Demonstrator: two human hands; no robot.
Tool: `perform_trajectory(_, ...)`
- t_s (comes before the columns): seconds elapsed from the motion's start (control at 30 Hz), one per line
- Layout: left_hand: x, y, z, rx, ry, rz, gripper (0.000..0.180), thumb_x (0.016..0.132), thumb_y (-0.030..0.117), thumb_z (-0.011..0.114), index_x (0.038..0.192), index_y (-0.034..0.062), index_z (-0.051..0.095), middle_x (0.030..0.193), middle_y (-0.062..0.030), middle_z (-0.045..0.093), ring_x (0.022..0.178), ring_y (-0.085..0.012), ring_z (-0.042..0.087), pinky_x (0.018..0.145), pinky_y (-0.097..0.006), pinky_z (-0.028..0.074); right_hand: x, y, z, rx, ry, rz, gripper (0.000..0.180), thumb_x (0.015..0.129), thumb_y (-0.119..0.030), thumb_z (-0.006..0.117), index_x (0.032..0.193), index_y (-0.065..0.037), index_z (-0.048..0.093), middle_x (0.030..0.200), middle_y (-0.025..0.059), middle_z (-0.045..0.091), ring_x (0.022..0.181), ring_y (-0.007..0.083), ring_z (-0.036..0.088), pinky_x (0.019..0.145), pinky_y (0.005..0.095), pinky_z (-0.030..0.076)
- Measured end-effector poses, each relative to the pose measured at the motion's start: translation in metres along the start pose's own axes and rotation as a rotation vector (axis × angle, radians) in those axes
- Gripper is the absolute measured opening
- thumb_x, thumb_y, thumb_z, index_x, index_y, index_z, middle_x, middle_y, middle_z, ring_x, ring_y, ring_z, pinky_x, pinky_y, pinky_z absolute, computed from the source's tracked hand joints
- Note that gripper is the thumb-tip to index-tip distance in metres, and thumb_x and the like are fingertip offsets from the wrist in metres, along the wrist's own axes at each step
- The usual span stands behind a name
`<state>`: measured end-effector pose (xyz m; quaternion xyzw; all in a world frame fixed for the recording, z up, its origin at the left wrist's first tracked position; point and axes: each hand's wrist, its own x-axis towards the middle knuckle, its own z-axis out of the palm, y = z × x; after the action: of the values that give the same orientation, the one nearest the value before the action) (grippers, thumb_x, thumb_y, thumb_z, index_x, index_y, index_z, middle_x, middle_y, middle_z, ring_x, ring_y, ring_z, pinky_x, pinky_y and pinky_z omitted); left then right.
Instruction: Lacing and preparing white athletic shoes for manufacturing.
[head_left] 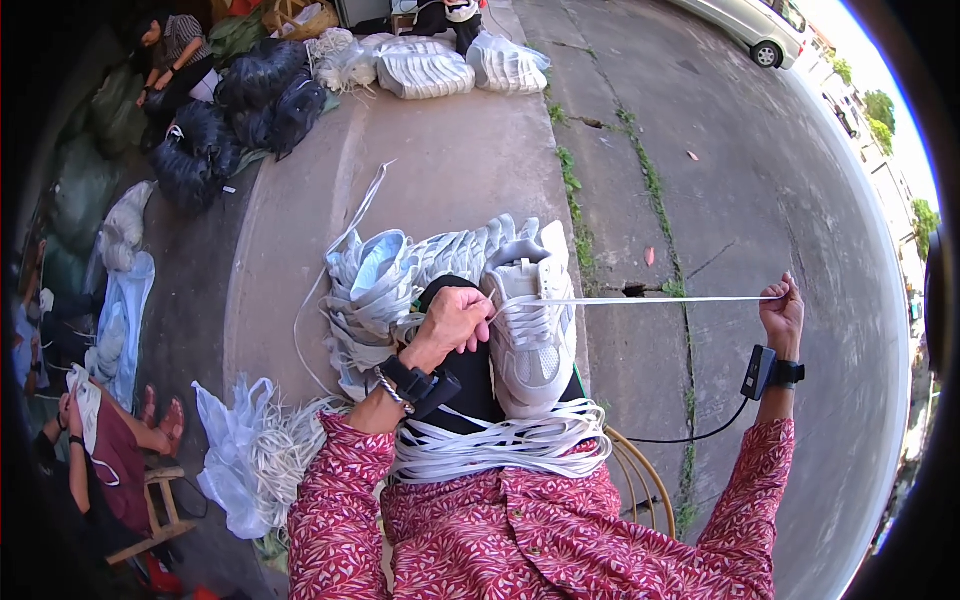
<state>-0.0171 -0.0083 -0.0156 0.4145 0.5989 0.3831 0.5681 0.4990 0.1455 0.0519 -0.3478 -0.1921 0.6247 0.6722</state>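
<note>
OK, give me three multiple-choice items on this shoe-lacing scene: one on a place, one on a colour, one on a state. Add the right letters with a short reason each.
1. Where does the white shoe rest?
A. on the person's lap
B. on the road
C. on a wooden stool

2. What colour is the lace being pulled?
A. black
B. white
C. red

3. How does the lace run between the shoe and the right hand?
A. slack and coiled
B. stretched taut
C. knotted in a bow

Answers: 1 A, the shoe sits on the black-clad knee, above the loose laces heaped on the lap. 2 B, it matches the pale shoe. 3 B, it forms a straight line out to the closed right hand, while the left hand steadies the shoe.
</note>
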Motion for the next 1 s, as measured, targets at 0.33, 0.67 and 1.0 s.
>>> perform_trajectory(0.33,-0.002,0.003,-0.002,0.097,-0.091,-0.033,0.024,0.087,0.019,0.052,0.075,0.0008,0.062,0.050,0.0014,0.050,0.035,-0.0068,0.045,0.030,-0.020,0.030,-0.012,0.053,-0.004,0.000,0.140,0.144,0.018,0.094,-0.020,0.050,0.091,-0.004,0.056,0.052,-0.0050,0.030,0.043,0.0068,0.025,0.041,0.0218,0.025)
perform_trajectory(0.67,0.002,0.008,-0.001,0.094,-0.113,-0.034,0.024,0.085,0.018,0.052,0.073,-0.0006,0.060,0.049,0.0011,0.047,0.034,-0.0079,0.044,0.030,-0.020,0.030,-0.058,0.161,0.087,-0.546,-0.280,0.364,0.020,0.093,-0.019,0.052,0.093,-0.001,0.061,0.058,-0.0060,0.046,0.048,0.0043,0.041,0.044,0.0188,0.034)
perform_trajectory(1.0,0.006,0.009,0.026,0.818,0.375,0.501,0.023,0.081,0.018,0.054,0.066,0.0010,0.057,0.058,-0.0170,0.056,0.051,-0.0347,0.056,0.047,-0.040,0.042,-0.098,0.234,0.142,-1.068,-0.729,0.247,0.025,0.087,-0.024,0.058,0.079,-0.002,0.067,0.057,-0.0036,0.050,0.051,0.0043,0.041,0.046,0.0221,0.032)
